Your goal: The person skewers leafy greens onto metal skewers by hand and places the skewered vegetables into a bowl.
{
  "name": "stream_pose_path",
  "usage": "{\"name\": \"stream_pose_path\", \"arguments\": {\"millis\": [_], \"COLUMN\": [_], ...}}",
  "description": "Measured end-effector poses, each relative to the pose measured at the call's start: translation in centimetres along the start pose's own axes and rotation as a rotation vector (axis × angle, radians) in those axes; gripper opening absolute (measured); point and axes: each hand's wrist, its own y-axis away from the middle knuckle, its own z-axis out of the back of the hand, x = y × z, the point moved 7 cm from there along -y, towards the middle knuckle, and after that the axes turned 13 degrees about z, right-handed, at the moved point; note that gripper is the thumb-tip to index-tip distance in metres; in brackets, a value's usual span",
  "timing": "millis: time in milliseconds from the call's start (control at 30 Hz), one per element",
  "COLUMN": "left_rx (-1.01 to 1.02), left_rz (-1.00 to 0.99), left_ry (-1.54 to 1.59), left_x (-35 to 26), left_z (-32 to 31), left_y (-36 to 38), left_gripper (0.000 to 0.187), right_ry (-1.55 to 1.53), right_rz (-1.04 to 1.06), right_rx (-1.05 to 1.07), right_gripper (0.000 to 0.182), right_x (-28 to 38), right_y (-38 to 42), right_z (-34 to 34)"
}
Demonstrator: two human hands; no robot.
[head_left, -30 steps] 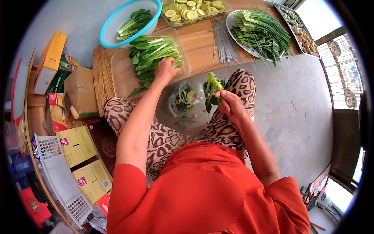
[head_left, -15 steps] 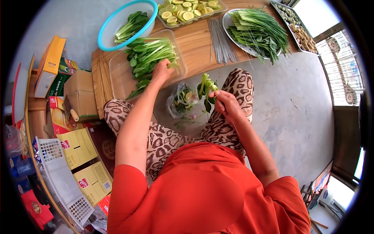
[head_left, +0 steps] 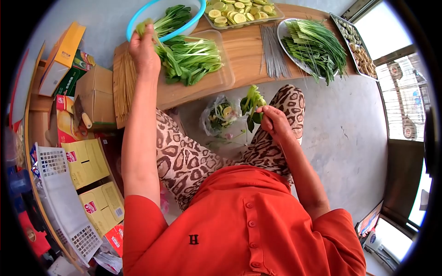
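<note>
My left hand (head_left: 145, 54) is raised at the near left rim of the blue-rimmed basin (head_left: 130, 31), its fingers closed on a stalk of leafy greens (head_left: 166, 56). That stalk's leaves reach down towards the greens (head_left: 198, 57) piled in the clear plastic tray (head_left: 229, 69). Over my right thigh, my right hand (head_left: 276, 123) pinches the stem end of a small bunch of leafy greens (head_left: 251, 108). Beside that bunch, a clear plastic bag (head_left: 207, 120) with green scraps rests low between my legs. More leafy greens (head_left: 172, 19) lie inside the basin.
On the wooden table (head_left: 248, 46) are a tray of sliced zucchini (head_left: 239, 17), metal skewers (head_left: 275, 53), wooden skewers (head_left: 125, 87) and a plate of chives and leaves (head_left: 317, 48). A knife (head_left: 83, 112) and boxes (head_left: 94, 94) stand at left.
My left hand has moved up and left from the tray's greens to the basin rim, carrying a stalk of greens. My right hand stays with its bunch. The view has shifted slightly.
</note>
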Motion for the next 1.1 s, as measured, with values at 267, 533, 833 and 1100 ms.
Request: {"name": "stream_pose_path", "arguments": {"millis": [267,533,833,1100], "left_rx": [-0.11,0.102,0.147,0.1], "left_rz": [-0.182,0.29,0.388,0.371], "left_ry": [0.345,-0.049,-0.07,-0.086], "left_x": [-7.8,1.1,5.5,4.6], "left_z": [2.6,-1.2,-2.6,-2.1], "left_y": [0.4,5.5,9.8,10.6], "left_gripper": [0.015,0.014,0.017,0.018], "right_ry": [0.037,0.152,0.369,0.362], "right_rz": [0.001,0.082,0.151,0.137], "right_rx": [-0.005,0.095,0.198,0.223], "right_gripper": [0.026,0.025,0.028,0.027], "right_x": [0.3,5.3,8.3,7.5], "right_y": [0.0,0.8,0.9,-0.2], "right_z": [-0.4,-7.2,-14.9,-15.9]}}
